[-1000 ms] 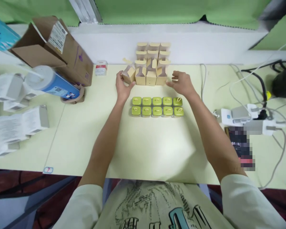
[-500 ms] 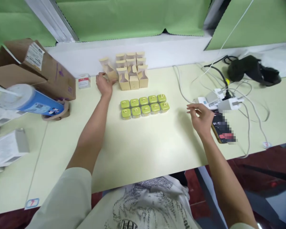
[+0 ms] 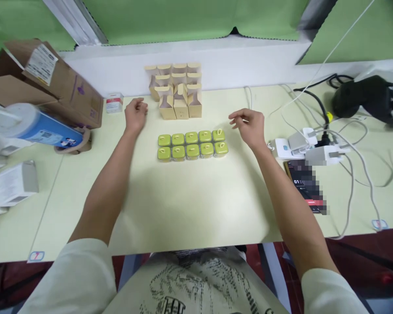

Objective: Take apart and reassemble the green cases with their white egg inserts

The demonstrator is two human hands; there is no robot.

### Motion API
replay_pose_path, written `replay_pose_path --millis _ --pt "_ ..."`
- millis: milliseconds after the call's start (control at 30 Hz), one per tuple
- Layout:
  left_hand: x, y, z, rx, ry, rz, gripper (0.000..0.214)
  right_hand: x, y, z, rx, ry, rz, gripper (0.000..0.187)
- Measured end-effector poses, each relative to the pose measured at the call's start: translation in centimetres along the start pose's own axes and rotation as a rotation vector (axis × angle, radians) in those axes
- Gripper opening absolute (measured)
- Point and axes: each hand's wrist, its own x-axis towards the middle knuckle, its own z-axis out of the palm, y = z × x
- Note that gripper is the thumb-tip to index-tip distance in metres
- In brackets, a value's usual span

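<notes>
10 lidded jars [image 3: 192,150], L hand [image 3: 136,117] by ctns [image 3: 181,107], R hand [image 3: 250,127] nr jars, fingers [image 3: 239,113] loose

Open cartons [image 3: 180,98] at back, lidded jars [image 3: 193,149] in front

Sm. tan cartons, upright, tops open, most flaps up; packed in rows nr tabletop's [image 3: 196,200] back edge. 10 jars, clear sides, squarish green lids on, pale loop atop ea. Upright, 2 rows of 5, set close, approx. parallel to back edge, btwn cartons & front edge.

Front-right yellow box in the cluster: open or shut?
The yellow box is open: its flap stands up and the inside shows.
</notes>
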Motion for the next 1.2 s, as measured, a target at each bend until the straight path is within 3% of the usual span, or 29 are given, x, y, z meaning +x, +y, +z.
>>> replay_pose_path --millis 100,200,367,467,600,733,867,1033,1200 --pt "-4.5 -1.0 -3.3 0.011 0.021 0.014 0.044 2.2 1.8 1.2 0.070 0.004 0.003 0.015" --pt "-9.1 -1.1 -5.2 -0.124 0.000 0.018 0.051 2.5 3.6 1.7 0.111 0.034 0.034 0.020" --pt "-14.3 -0.2 -4.5 -0.506 0.017 0.044 0.075 -0.6 4.6 1.7 0.215 0.060 0.036 0.058" --pt "-16.2 -0.2 -3.3 -0.565 -0.126 0.059 0.083 -3.3 4.4 2.0 0.214 -0.050 0.025 0.085" --pt "-17.8 -0.3 -1.7 -0.503 -0.420 0.155 0.130 -6.0 3.6 3.3 0.262 -0.147 0.071 0.110" --pt "-18.6 0.4 -1.2 -0.364 -0.558 0.283 0.171 -7.4 2.6 4.3 0.238 -0.193 0.020 0.117" --pt "-18.7 1.0 -1.2 -0.275 -0.608 0.293 0.171 -7.4 2.0 4.8 0.190 -0.235 0.013 0.122" --pt "-18.4 0.9 -0.8 -0.266 -0.568 0.278 0.167 -7.1 1.7 4.9 0.167 -0.277 0.027 0.131" --pt "-18.3 0.6 -1.0 -0.239 -0.543 0.282 0.168 -7.0 1.9 4.9 0.142 -0.301 0.004 0.128"
